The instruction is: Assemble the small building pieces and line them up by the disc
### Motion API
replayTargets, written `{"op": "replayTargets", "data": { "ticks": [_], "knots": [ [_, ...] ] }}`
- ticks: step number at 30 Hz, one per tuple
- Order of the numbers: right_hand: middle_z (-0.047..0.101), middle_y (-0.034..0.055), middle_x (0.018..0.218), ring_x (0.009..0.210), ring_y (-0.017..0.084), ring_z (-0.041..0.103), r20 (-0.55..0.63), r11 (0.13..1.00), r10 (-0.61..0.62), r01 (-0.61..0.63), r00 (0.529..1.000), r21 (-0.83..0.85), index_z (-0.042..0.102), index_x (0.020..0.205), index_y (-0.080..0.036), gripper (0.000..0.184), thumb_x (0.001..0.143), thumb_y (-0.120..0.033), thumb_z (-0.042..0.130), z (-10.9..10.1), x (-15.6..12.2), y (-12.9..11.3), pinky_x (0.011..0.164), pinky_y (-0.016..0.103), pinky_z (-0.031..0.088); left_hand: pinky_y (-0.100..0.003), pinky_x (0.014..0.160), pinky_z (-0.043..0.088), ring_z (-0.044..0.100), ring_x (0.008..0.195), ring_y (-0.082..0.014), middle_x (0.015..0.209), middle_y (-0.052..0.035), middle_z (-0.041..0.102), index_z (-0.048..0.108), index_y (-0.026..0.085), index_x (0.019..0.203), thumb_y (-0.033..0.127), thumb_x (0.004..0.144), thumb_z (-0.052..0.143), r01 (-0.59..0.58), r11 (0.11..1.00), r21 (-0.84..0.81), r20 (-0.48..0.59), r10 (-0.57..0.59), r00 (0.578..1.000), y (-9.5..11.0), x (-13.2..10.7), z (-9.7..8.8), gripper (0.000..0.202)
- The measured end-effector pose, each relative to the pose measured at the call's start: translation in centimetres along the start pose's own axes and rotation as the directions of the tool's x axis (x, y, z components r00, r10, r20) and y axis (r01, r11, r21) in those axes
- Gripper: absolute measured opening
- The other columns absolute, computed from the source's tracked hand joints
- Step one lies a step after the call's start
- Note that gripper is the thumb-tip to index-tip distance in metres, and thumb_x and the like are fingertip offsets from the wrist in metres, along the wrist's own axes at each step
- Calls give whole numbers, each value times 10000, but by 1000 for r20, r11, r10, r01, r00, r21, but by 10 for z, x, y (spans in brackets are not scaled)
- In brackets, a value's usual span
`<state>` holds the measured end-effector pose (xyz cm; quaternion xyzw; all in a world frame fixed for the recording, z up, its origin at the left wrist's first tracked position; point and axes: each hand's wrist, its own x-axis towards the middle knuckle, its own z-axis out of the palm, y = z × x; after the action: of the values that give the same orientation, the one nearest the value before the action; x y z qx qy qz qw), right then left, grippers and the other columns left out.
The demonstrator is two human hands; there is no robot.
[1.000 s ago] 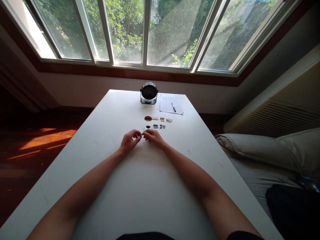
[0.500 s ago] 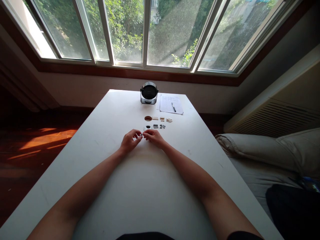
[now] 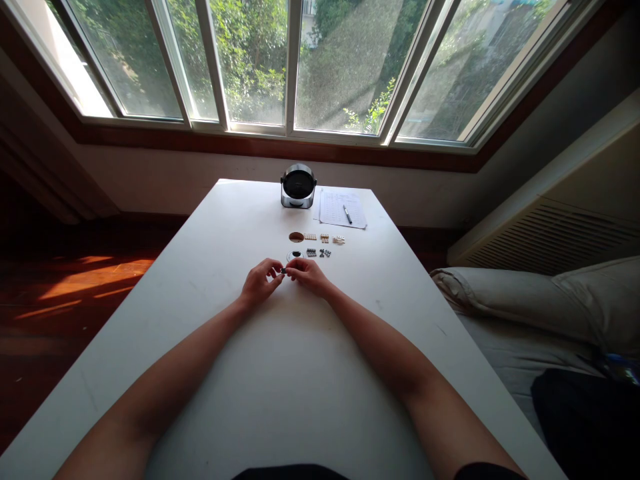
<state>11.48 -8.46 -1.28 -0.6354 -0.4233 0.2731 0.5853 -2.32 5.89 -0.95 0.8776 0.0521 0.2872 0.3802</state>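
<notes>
Between the fingertips of both hands is a small dark piece [image 3: 283, 271], too small to name more exactly. My left hand [image 3: 261, 281] pinches it from the left, and my right hand [image 3: 307, 275] pinches it from the right. Just beyond the fingers lies a round silvery disc with a dark centre [image 3: 297, 255], partly covered by my right hand. Small dark grey parts [image 3: 311, 253] are laid out in groups to its right. Behind them sit a brown round piece [image 3: 297, 237] and rows of small gold-coloured parts [image 3: 311, 237].
A black round device on a stand [image 3: 299, 185] is at the far end of the white table [image 3: 210, 247]. Beside it are printed papers [image 3: 336, 205] with a pen [image 3: 347, 214] on top. A couch with a cushion [image 3: 500, 290] borders the table's right side.
The dark piece between my fingertips shows slightly more, as if turned a little. Both hands stay in nearly the same place.
</notes>
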Motion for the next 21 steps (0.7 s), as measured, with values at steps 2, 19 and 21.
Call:
{"op": "replayTargets", "data": {
  "ticks": [2, 19, 21],
  "knots": [
    [646, 22, 764, 668, 136, 576, 3, 1000, -5, 5, 1000, 7, 682, 888, -173, 322, 800, -483, 693, 0, 0, 1, 598, 241, 428, -281, 687, 519, 618, 740, -141, 909, -22, 670, 633, 221, 969, 289, 859, 622, 1, 1000, -1, 8, -1, 1000, 0, 0, 0, 130],
    [632, 7, 767, 682, 139, 575, 8, 995, -99, 99, 995, -27, 675, 926, -185, 269, 827, -435, 678, 0, 1, 9, 642, 265, 458, -295, 740, 512, 613, 768, -152, 875, -23, 676, 651, 212, 947, 293, 889, 577, 32, 999, 33, 11, -32, 999, -2, 1, -1, 124],
    [639, 6, 763, 680, 138, 571, -6, 989, -116, 115, 993, -94, 678, 921, -188, 256, 836, -428, 664, 0, 1, 10, 638, 262, 450, -294, 737, 511, 613, 767, -152, 879, -22, 679, 651, 212, 944, 296, 886, 575, 49, 998, 41, 25, -50, 998, -2, 2, -1, 127]
  ]
}}
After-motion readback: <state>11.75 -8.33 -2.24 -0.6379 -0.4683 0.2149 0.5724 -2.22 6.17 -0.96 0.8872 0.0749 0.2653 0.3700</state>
